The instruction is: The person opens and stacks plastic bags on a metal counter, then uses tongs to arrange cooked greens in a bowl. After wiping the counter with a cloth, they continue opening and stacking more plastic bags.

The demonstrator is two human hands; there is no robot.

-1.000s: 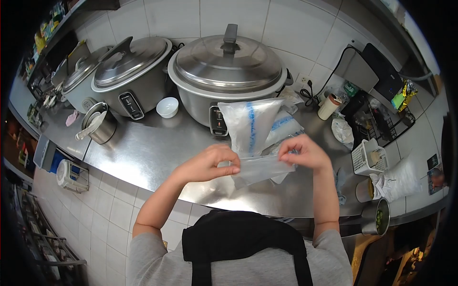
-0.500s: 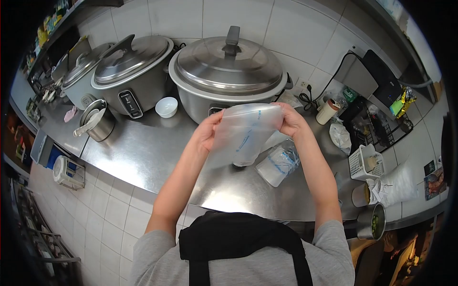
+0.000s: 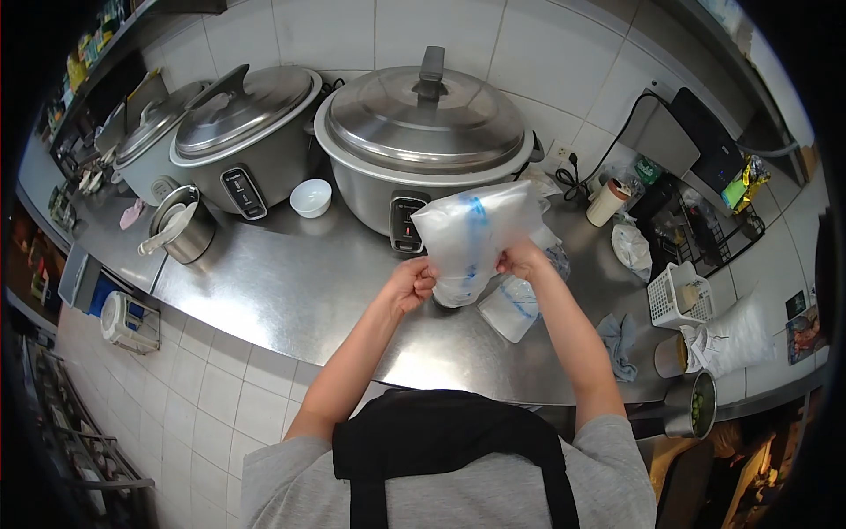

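A translucent plastic bag [image 3: 471, 234] with blurred blue print stands up in front of me, its wide top above my hands. My left hand [image 3: 411, 285] is closed, its fingers pinching the bag's lower left edge. On the opposite edge, my right hand [image 3: 522, 259] pinches the bag a little higher. Below the bag's bottom, a small dark-edged object on the counter is mostly hidden. Beside it lies a pack of clear bags [image 3: 509, 310] with blue print, partly covered by my right hand and the held bag.
Large rice cookers [image 3: 427, 128] line the wall. A white bowl [image 3: 311, 198] and a steel pot [image 3: 183, 231] with utensils stand on the steel counter [image 3: 291, 282]. To the right are a grey cloth [image 3: 619, 346], a white basket [image 3: 680, 298] and a pot of green pieces [image 3: 690, 406].
Both hands have slid from the bag's upper corners down to its lower sides. The bag now rises above them, fuller and more upright. The grey cloth has come into view.
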